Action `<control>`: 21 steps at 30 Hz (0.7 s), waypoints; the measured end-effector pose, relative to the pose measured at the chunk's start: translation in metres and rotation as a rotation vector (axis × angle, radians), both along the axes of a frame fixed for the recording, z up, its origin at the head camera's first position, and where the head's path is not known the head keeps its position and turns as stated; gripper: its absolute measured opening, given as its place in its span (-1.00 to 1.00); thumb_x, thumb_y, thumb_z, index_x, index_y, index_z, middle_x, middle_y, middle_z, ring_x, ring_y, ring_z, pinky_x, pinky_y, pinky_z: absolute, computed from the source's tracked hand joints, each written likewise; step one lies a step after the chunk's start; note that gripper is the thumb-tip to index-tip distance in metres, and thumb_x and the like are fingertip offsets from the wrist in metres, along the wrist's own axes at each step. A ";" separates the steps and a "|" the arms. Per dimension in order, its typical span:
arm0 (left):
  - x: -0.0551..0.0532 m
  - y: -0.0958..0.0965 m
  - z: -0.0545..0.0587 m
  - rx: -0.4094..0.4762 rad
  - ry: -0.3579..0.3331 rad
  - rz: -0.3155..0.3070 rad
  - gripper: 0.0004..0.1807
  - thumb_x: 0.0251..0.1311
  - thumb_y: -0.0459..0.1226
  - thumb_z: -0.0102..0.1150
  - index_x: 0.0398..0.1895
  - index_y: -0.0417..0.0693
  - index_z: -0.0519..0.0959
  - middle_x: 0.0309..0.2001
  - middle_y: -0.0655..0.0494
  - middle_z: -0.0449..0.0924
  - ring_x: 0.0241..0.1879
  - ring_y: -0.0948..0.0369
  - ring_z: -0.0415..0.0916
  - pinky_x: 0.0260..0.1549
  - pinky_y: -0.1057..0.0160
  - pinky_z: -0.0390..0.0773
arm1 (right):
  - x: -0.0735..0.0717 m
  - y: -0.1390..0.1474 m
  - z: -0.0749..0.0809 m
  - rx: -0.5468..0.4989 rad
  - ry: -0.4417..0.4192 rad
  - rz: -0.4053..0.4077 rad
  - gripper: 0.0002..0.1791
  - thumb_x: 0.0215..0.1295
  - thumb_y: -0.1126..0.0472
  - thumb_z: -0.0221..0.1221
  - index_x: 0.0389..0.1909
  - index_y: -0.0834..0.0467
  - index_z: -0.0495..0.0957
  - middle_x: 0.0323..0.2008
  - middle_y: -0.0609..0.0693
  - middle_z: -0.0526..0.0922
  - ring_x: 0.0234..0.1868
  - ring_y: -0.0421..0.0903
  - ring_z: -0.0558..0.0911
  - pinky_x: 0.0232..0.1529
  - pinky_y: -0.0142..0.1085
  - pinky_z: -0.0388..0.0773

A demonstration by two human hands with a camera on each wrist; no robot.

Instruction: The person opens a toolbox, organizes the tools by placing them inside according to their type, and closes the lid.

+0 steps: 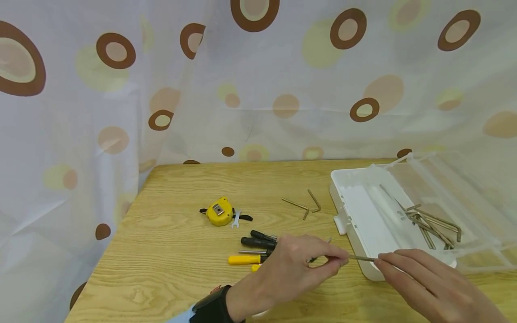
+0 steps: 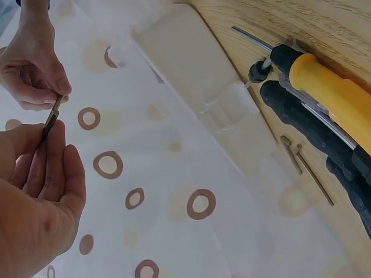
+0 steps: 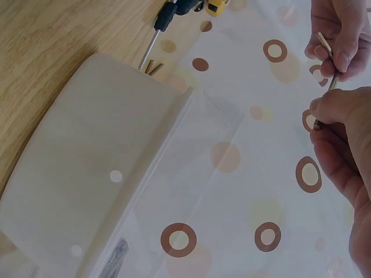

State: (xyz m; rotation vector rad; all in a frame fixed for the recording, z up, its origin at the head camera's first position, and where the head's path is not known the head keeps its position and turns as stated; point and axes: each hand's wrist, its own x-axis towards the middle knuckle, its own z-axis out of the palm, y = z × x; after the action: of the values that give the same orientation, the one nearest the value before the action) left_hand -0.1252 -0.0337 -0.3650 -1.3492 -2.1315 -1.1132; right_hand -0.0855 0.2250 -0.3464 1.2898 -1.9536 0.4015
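In front of the box a thin brass-coloured hex key spans the gap between both hands. My left hand pinches one end between thumb and fingertips, above a group of screwdrivers. My right hand grips the other end with thumb and fingers; the right wrist view shows the key's tip poking out past that grip. Beyond the hands, a white plastic box stands with its clear lid swung out to the right. Several other hex keys lie in a pile in the lid.
Two more hex keys lie on the table left of the box. Black- and yellow-handled screwdrivers are partly hidden by the left hand. A yellow tape measure and a small open-ended wrench sit farther left. A patterned curtain hangs behind.
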 end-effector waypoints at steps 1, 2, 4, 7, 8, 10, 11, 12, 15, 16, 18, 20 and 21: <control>0.000 0.000 0.000 0.000 -0.007 0.001 -0.83 0.27 -0.41 0.34 -0.12 -0.06 0.77 -0.19 0.20 0.82 -0.15 0.54 0.69 -0.12 0.71 0.50 | 0.001 0.000 0.000 0.003 -0.008 -0.008 -0.21 0.32 -0.43 0.14 -0.11 0.31 0.71 -0.21 0.06 0.73 -0.18 -0.12 0.56 -0.16 -0.51 0.50; 0.000 0.000 0.000 -0.001 -0.013 0.001 -0.84 0.29 -0.40 0.33 -0.12 -0.06 0.77 -0.19 0.20 0.82 -0.15 0.54 0.69 -0.12 0.71 0.50 | 0.001 0.001 0.000 0.007 -0.015 -0.017 -0.20 0.31 -0.43 0.14 -0.10 0.30 0.71 -0.20 0.06 0.73 -0.16 -0.13 0.56 -0.17 -0.51 0.50; -0.001 0.000 0.000 -0.003 -0.017 0.004 -0.84 0.33 -0.38 0.30 -0.10 -0.05 0.76 -0.18 0.21 0.82 -0.15 0.53 0.69 -0.10 0.70 0.50 | 0.002 0.002 -0.001 0.011 -0.025 -0.028 -0.18 0.29 -0.45 0.15 -0.08 0.31 0.70 -0.19 0.05 0.73 -0.13 -0.14 0.55 -0.18 -0.51 0.51; -0.001 -0.001 0.000 -0.006 -0.012 0.013 -0.81 0.37 -0.32 0.27 -0.02 -0.04 0.73 -0.16 0.23 0.81 -0.13 0.51 0.69 -0.07 0.68 0.50 | 0.004 0.005 -0.003 0.029 -0.046 -0.068 -0.16 0.25 -0.48 0.17 -0.04 0.29 0.71 -0.18 0.03 0.72 -0.09 -0.19 0.53 -0.22 -0.53 0.52; -0.002 -0.002 -0.001 -0.008 -0.008 0.019 -0.79 0.38 -0.30 0.26 0.02 -0.05 0.72 -0.13 0.23 0.80 -0.12 0.50 0.68 -0.07 0.68 0.50 | 0.005 0.006 -0.004 0.024 -0.046 -0.075 -0.15 0.23 -0.48 0.18 -0.03 0.29 0.71 -0.17 0.04 0.72 -0.07 -0.19 0.52 -0.19 -0.53 0.51; -0.002 -0.003 -0.003 -0.006 -0.010 0.030 -0.71 0.38 -0.27 0.27 0.13 -0.07 0.68 -0.04 0.19 0.79 -0.06 0.47 0.69 -0.02 0.65 0.51 | 0.004 0.006 -0.004 -0.008 -0.047 -0.054 -0.14 0.24 -0.46 0.20 -0.02 0.32 0.70 -0.18 0.09 0.73 -0.02 -0.20 0.52 -0.01 -0.55 0.49; -0.002 -0.004 -0.004 -0.009 -0.015 0.038 -0.66 0.38 -0.25 0.27 0.18 -0.06 0.65 0.01 0.18 0.77 -0.01 0.46 0.68 0.01 0.63 0.51 | 0.001 0.005 -0.004 -0.037 -0.032 -0.026 -0.23 0.33 -0.37 0.19 -0.04 0.34 0.70 -0.20 0.12 0.73 -0.02 -0.18 0.53 0.07 -0.56 0.47; -0.003 -0.005 -0.005 -0.013 -0.016 0.048 -0.62 0.38 -0.23 0.28 0.22 -0.07 0.62 0.06 0.16 0.76 0.04 0.43 0.67 0.05 0.59 0.52 | -0.002 0.004 -0.003 -0.073 -0.007 0.005 -0.32 0.41 -0.27 0.18 -0.07 0.36 0.70 -0.23 0.14 0.73 -0.04 -0.17 0.54 0.11 -0.55 0.45; -0.004 -0.010 -0.009 -0.064 -0.053 0.100 -0.50 0.36 -0.13 0.30 0.33 -0.02 0.54 0.23 0.14 0.66 0.21 0.35 0.61 0.20 0.43 0.53 | -0.020 0.000 0.000 -0.189 0.139 0.096 -0.55 0.55 0.06 0.13 -0.23 0.41 0.69 -0.38 0.20 0.70 -0.23 -0.09 0.60 0.12 -0.47 0.48; -0.004 -0.013 -0.011 -0.103 -0.077 0.127 -0.47 0.36 -0.08 0.30 0.36 0.03 0.52 0.27 0.16 0.62 0.26 0.32 0.57 0.24 0.35 0.53 | -0.026 -0.001 0.001 -0.221 0.180 0.102 -0.60 0.57 0.15 0.09 -0.30 0.42 0.68 -0.43 0.21 0.68 -0.29 -0.08 0.59 0.10 -0.48 0.50; -0.004 -0.022 -0.014 -0.201 -0.120 0.192 -0.42 0.35 0.00 0.28 0.40 0.13 0.49 0.35 0.19 0.55 0.33 0.29 0.50 0.28 0.18 0.53 | -0.034 0.002 0.000 -0.268 0.239 0.065 -0.59 0.58 0.21 0.06 -0.40 0.42 0.65 -0.50 0.21 0.63 -0.40 -0.05 0.55 0.07 -0.53 0.50; -0.003 -0.031 -0.018 -0.323 -0.161 0.255 -0.39 0.36 0.07 0.24 0.44 0.23 0.45 0.43 0.21 0.45 0.39 0.24 0.44 0.28 0.01 0.51 | -0.040 0.008 -0.003 -0.318 0.249 -0.023 -0.53 0.59 0.17 0.06 -0.46 0.43 0.64 -0.54 0.25 0.60 -0.44 -0.01 0.52 0.15 -0.63 0.44; -0.003 -0.036 -0.019 -0.387 -0.164 0.287 -0.39 0.36 0.10 0.22 0.45 0.26 0.43 0.46 0.20 0.41 0.40 0.21 0.42 0.25 -0.05 0.50 | -0.041 0.013 -0.006 -0.336 0.238 -0.081 -0.49 0.59 0.14 0.05 -0.48 0.44 0.64 -0.55 0.27 0.60 -0.45 0.01 0.51 0.21 -0.69 0.36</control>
State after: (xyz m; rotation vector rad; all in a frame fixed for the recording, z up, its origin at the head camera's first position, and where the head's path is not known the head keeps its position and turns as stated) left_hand -0.1284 -0.0696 -0.3840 -1.0766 -2.6618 -0.7457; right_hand -0.1266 0.2384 -0.3519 0.9913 -1.6509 0.4882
